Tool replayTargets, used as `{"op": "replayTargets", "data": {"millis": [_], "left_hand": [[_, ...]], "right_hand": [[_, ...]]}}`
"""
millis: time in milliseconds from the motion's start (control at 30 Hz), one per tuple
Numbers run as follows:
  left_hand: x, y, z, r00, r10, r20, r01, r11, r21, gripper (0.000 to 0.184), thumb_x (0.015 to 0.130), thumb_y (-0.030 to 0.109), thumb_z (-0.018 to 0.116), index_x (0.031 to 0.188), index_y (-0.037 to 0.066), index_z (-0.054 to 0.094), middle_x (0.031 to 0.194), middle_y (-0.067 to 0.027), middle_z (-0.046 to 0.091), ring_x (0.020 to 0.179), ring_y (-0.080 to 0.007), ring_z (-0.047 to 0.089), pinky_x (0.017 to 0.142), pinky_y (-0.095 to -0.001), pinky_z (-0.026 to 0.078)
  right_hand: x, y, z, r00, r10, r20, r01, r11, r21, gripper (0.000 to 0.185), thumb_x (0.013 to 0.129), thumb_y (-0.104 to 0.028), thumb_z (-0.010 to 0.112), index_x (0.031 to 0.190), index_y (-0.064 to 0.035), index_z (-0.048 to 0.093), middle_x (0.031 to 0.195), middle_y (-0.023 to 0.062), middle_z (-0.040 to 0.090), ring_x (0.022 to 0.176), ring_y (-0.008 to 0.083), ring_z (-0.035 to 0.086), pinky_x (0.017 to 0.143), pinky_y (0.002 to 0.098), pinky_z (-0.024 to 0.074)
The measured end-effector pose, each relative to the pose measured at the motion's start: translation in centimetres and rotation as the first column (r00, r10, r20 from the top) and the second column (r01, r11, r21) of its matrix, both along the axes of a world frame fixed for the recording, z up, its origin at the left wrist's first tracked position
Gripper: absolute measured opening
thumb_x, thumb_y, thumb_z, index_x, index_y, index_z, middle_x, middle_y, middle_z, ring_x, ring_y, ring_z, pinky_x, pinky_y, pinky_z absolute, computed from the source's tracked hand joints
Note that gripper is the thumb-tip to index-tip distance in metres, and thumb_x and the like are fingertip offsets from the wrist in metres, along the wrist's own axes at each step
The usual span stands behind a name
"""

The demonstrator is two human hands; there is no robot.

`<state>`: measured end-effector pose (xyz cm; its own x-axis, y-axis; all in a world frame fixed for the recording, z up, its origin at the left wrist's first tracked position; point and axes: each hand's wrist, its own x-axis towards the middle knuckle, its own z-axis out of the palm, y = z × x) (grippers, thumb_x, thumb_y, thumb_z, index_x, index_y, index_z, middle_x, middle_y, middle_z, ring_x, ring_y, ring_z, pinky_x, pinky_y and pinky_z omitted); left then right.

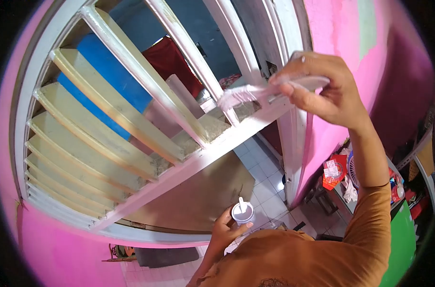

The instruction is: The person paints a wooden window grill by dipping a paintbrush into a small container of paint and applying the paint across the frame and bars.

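My right hand is closed around the handle of a paintbrush, whose white-coated bristles touch or nearly touch the lower end of a slanted white slat. Below that slat runs a white crossbar. Some slats look freshly white, while a slat further left is yellowish. Lower down, my left hand grips a small cup of white paint with a white stick standing in it.
Pink walls flank the slatted frame. Behind the slats are a blue panel and a red cloth. At the right, a cluttered table holds red packets. Tiled floor shows below, beside a green surface.
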<state>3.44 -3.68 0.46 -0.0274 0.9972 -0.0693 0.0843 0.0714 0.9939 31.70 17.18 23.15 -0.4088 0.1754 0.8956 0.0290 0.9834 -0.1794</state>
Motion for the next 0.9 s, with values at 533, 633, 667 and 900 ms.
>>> {"op": "replayTargets", "data": {"millis": [533,633,667,900], "left_hand": [[1.4,0.2,0.6,0.999,0.046,-0.029,-0.047,0.998,-0.030,0.063,0.080,0.009,0.083,0.134,-0.002,0.053,0.124,-0.0070,0.064,0.118,-0.0151,0.058,0.106,-0.0318,0.041],[1.5,0.0,1.1,0.997,0.030,-0.076,-0.032,0.999,-0.022,0.064,0.080,0.010,0.083,0.135,-0.001,0.053,0.125,-0.0070,0.064,0.119,-0.0153,0.058,0.106,-0.0318,0.041],[1.5,0.1,1.3,0.992,0.019,-0.121,-0.022,1.000,-0.020,0.065,0.080,0.011,0.084,0.136,-0.001,0.053,0.126,-0.0070,0.064,0.119,-0.0154,0.057,0.107,-0.0318,0.040],[0.9,-0.1,0.1,0.998,0.070,0.009,-0.069,0.997,-0.033,0.066,0.081,0.011,0.083,0.138,-0.001,0.052,0.126,-0.0072,0.064,0.120,-0.0146,0.057,0.108,-0.0320,0.040]], "right_hand": [[-2.8,1.4,9.6,0.867,0.327,-0.377,-0.266,0.942,0.205,0.021,0.099,-0.014,0.062,0.111,0.0030,0.067,0.083,0.0078,0.070,0.067,0.0093,0.064,0.058,0.0210,0.0521],[-2.7,0.0,8.0,0.912,0.188,-0.365,-0.146,0.979,0.139,0.021,0.097,-0.018,0.064,0.106,0.0010,0.069,0.086,0.0064,0.070,0.073,0.0099,0.066,0.065,0.0231,0.0521],[-3.1,0.1,7.5,0.909,0.120,-0.398,-0.092,0.992,0.088,0.021,0.095,-0.021,0.066,0.103,-0.0016,0.071,0.088,0.0050,0.071,0.079,0.0108,0.067,0.071,0.0251,0.0519],[-1.8,-0.8,7.3,0.959,0.052,-0.279,-0.041,0.998,0.047,0.022,0.098,-0.019,0.064,0.110,-0.0007,0.069,0.093,0.0067,0.071,0.079,0.0113,0.066,0.071,0.0244,0.0535]]}}
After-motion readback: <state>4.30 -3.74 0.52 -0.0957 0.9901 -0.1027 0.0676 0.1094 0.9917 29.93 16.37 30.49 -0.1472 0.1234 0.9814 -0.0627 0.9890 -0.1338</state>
